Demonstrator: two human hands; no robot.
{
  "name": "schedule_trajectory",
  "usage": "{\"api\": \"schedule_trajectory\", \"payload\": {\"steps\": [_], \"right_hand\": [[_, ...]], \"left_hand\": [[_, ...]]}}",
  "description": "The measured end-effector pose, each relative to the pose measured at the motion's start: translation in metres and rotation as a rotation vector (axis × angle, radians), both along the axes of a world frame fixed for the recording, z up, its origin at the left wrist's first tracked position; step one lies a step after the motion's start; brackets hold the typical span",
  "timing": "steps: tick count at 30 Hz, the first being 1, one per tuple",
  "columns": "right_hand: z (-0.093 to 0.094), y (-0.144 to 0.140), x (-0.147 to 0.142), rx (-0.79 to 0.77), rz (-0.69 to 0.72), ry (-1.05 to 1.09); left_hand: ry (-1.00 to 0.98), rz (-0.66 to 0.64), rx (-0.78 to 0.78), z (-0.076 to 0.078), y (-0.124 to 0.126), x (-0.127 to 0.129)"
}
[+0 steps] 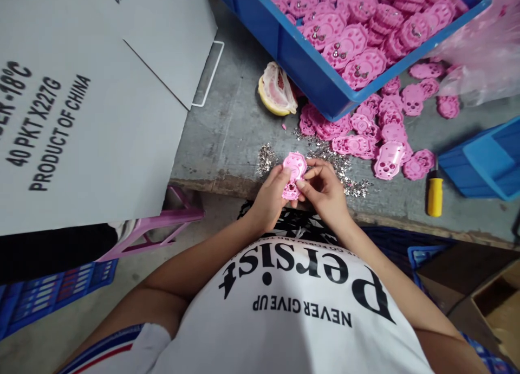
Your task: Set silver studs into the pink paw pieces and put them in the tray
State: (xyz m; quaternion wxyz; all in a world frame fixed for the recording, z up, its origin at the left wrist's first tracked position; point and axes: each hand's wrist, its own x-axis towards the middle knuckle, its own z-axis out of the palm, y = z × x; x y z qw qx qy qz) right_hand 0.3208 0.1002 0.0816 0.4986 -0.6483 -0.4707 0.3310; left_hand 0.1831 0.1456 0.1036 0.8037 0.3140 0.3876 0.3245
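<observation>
From the head view: left hand point(271, 194) and right hand point(325, 188) both pinched shut on one pink plastic part point(294, 173), held over the grey table point(227, 135) edge. Just beyond, loose screws point(268, 158), more pink parts point(365, 130), blue crate point(309, 65), yellow-handled screwdriver point(434, 196).

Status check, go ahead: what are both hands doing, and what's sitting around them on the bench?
Left hand and right hand both in a grip on one pink plastic part. Metal bits scattered on the bench. Loose pink parts and yellow-handled tool to the right.
</observation>
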Motion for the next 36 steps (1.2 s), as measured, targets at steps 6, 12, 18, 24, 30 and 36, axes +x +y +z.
{"api": "schedule_trajectory", "payload": {"steps": [6, 12, 18, 24, 30, 36], "right_hand": [[-0.009, 0.016, 0.011, 0.012, 0.055, -0.219], [-0.012, 0.041, 0.01, -0.016, 0.193, -0.736], [-0.005, 0.057, -0.001, -0.073, 0.274, -0.927], [-0.012, 0.058, -0.009, 0.016, 0.298, -1.123], [-0.007, 0.042, -0.001, -0.039, 0.29, -1.054], [0.0, 0.021, 0.015, -0.014, 0.088, -0.6]], "left_hand": [[0.133, 0.28, 0.173, 0.004, 0.025, -0.032], [0.147, 0.372, 0.186, -0.001, 0.036, -0.051], [0.25, 0.502, 0.334, -0.028, 0.051, -0.054], [0.426, 0.486, 0.666, -0.06, 0.084, -0.035], [0.63, 0.218, 0.77, -0.051, 0.071, 0.002], [0.481, 0.193, 0.731, -0.055, 0.061, 0.029]]}}
